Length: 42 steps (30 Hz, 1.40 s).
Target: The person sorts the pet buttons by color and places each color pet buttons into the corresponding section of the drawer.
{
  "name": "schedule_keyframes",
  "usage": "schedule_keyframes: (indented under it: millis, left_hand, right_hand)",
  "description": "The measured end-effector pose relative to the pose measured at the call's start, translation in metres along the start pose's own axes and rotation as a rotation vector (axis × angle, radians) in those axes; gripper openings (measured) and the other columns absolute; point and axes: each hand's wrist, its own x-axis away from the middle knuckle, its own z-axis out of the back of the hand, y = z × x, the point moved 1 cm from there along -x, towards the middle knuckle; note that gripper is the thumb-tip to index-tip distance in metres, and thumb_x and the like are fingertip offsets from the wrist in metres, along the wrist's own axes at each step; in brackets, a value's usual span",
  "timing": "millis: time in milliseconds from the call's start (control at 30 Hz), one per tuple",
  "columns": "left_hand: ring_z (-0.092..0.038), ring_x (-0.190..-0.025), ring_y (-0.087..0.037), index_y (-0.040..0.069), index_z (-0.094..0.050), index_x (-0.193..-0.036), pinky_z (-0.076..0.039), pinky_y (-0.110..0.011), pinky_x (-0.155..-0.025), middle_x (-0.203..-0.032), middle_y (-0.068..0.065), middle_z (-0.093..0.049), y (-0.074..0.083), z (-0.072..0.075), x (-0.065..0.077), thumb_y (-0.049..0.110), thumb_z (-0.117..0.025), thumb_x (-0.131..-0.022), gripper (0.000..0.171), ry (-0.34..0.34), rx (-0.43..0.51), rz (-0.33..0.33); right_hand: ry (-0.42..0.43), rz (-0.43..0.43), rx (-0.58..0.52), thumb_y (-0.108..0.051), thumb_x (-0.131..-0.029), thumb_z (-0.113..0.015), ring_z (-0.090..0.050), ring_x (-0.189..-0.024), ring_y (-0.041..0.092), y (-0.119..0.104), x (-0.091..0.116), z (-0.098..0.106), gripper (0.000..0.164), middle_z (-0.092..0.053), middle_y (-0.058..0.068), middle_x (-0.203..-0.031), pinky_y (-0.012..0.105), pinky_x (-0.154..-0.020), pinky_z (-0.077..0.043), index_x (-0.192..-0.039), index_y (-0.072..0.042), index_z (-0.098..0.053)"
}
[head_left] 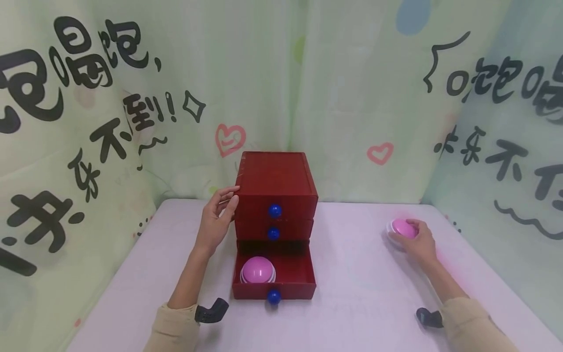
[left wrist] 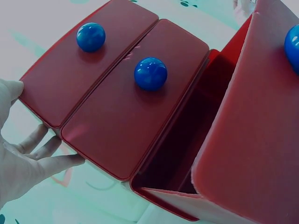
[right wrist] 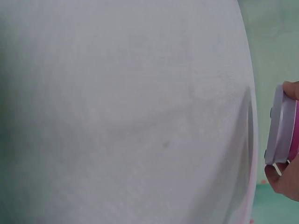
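Note:
A red drawer box (head_left: 277, 173) with blue round knobs stands on the table, its bottom drawer (head_left: 292, 271) pulled out. Inside that drawer, on the left, sits a pink domed push button (head_left: 257, 270) with a white base. My left hand (head_left: 215, 222) touches the box's left side; in the left wrist view its fingers (left wrist: 60, 163) and thumb lie along the upper two drawers' edge. Off to the right, my right hand (head_left: 422, 242) grips a second pink push button (head_left: 402, 228) by its rim. The right wrist view shows its white base (right wrist: 279, 128) off the tabletop.
A white-covered table (head_left: 352, 283) extends around the box. Behind and at both sides hangs a pale green curtain (head_left: 343, 98) with black writing and pink hearts. Dark wrist-mounted pieces (head_left: 212, 311) stick out from both sleeves.

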Motion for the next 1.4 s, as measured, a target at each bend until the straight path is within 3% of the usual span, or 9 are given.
schedule_keyframes:
  millis: [467, 800, 933, 1067, 1200, 1400]
  left_hand:
    - [-0.061, -0.119, -0.028, 0.013, -0.058, -0.14, -0.06, -0.033, -0.088, -0.13, -0.015, -0.057, -0.001, 0.001, 0.001, 0.024, -0.057, -0.106, 0.036, -0.001, 0.001, 0.002]
    - [-0.061, -0.119, -0.027, 0.016, -0.059, -0.139, -0.06, -0.033, -0.087, -0.13, -0.013, -0.057, -0.001, 0.002, 0.0, 0.024, -0.058, -0.106, 0.035, 0.005, -0.014, -0.003]
    - [-0.06, -0.122, -0.029, 0.015, -0.058, -0.14, -0.06, -0.041, -0.09, -0.133, -0.013, -0.057, -0.001, 0.001, 0.0, 0.023, -0.058, -0.106, 0.035, 0.001, -0.011, -0.007]
    - [-0.06, -0.123, -0.029, 0.015, -0.059, -0.14, -0.059, -0.047, -0.092, -0.134, -0.013, -0.057, 0.0, 0.0, 0.0, 0.023, -0.058, -0.106, 0.035, 0.006, -0.01, -0.005]
    - [-0.06, -0.122, -0.029, 0.015, -0.059, -0.14, -0.059, -0.046, -0.091, -0.133, -0.014, -0.057, 0.0, 0.0, 0.0, 0.023, -0.057, -0.106, 0.035, 0.003, -0.011, -0.003]
    - [-0.06, -0.121, -0.029, 0.016, -0.059, -0.14, -0.059, -0.047, -0.092, -0.132, -0.013, -0.058, -0.002, 0.0, -0.001, 0.023, -0.057, -0.106, 0.035, 0.005, -0.017, -0.003]
  right_hand:
    - [0.057, 0.13, -0.023, -0.035, -0.094, -0.075, -0.039, -0.137, 0.049, -0.024, 0.021, -0.011, 0.082, -0.039, 0.032, -0.149, 0.065, -0.109, -0.039, -0.152, 0.004, -0.032]
    - [0.046, 0.255, -0.041, -0.028, -0.09, -0.08, -0.044, -0.131, 0.045, -0.048, 0.041, -0.018, 0.076, -0.045, 0.029, -0.143, 0.066, -0.106, -0.042, -0.146, 0.004, -0.039]
    - [0.051, 0.297, -0.032, -0.025, -0.088, -0.082, -0.046, -0.128, 0.046, -0.054, 0.049, -0.02, 0.075, -0.047, 0.029, -0.14, 0.065, -0.103, -0.043, -0.144, 0.005, -0.041]
    - [0.103, 0.36, -0.018, -0.021, -0.086, -0.084, -0.048, -0.125, 0.042, -0.06, 0.054, -0.023, 0.072, -0.05, 0.026, -0.137, 0.043, -0.1, -0.047, -0.142, 0.003, -0.045]
    - [0.18, 0.463, -0.033, -0.012, -0.081, -0.086, -0.05, -0.123, 0.038, -0.067, 0.058, -0.028, 0.07, -0.053, 0.024, -0.133, 0.016, -0.092, -0.035, -0.138, 0.003, -0.049]
    - [0.194, 0.531, -0.077, -0.006, -0.077, -0.088, -0.049, -0.123, 0.032, -0.077, 0.069, -0.035, 0.071, -0.053, 0.022, -0.134, 0.006, -0.092, -0.031, -0.136, 0.003, -0.051]
